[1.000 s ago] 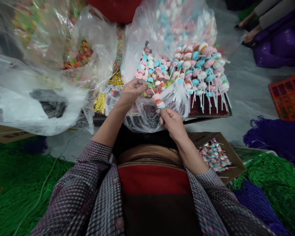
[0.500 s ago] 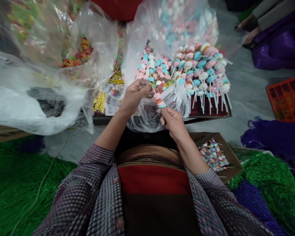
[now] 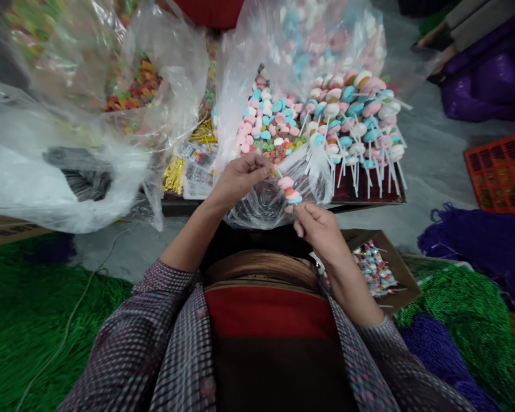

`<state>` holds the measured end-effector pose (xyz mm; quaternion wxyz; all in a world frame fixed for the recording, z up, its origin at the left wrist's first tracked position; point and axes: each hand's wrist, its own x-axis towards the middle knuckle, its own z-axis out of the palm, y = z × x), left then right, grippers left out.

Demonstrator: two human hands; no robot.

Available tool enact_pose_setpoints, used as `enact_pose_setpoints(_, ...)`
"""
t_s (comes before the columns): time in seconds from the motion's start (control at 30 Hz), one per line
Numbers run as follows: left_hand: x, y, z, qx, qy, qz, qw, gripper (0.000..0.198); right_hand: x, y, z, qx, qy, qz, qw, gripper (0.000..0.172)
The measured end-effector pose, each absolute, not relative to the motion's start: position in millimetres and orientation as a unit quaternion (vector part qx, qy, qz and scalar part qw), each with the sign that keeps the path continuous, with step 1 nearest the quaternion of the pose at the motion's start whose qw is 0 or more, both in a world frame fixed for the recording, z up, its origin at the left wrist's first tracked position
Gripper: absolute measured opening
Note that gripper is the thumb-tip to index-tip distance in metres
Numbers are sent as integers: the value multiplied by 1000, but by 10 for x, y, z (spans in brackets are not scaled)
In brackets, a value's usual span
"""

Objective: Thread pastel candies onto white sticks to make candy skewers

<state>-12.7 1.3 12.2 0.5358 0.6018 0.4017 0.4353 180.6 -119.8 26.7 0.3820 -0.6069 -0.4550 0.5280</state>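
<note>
My right hand (image 3: 320, 226) is closed on the lower end of a candy skewer (image 3: 290, 190) strung with pink, orange and blue pieces. My left hand (image 3: 240, 176) pinches a small candy at the skewer's upper tip. Both hands hover over the near edge of a clear plastic bag (image 3: 257, 63) of loose pink, blue and white candies (image 3: 264, 117). Just right of the bag lies a pile of finished skewers (image 3: 360, 123) with white sticks, on a dark red tray (image 3: 369, 191).
A second clear bag (image 3: 111, 86) of orange and green candies sits at the left. A cardboard box (image 3: 386, 272) of wrapped candies lies by my right elbow. Green (image 3: 38, 320) and purple (image 3: 480, 240) bead heaps cover the floor. An orange crate (image 3: 500, 169) stands at the right.
Both hands have drawn slightly toward me and to the right with the skewer. My left hand has brought a small candy to the skewer's tip.
</note>
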Motion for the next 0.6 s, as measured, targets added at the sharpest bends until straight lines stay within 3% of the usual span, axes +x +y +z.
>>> enact_pose_setpoints(0.2,-115,-41,26,651,471,422,420,6,2045,-1388,218,-662,-484,503,274,67)
enact_pose_setpoints(0.4,-110,-14,39,581,458,449,501,10,2251,-1429,252,-674,-534,459,222,64)
enact_pose_setpoints(0.6,12,-140,63,554,410,429,585,12,2303,-1481,336,-659,-507,485,270,62)
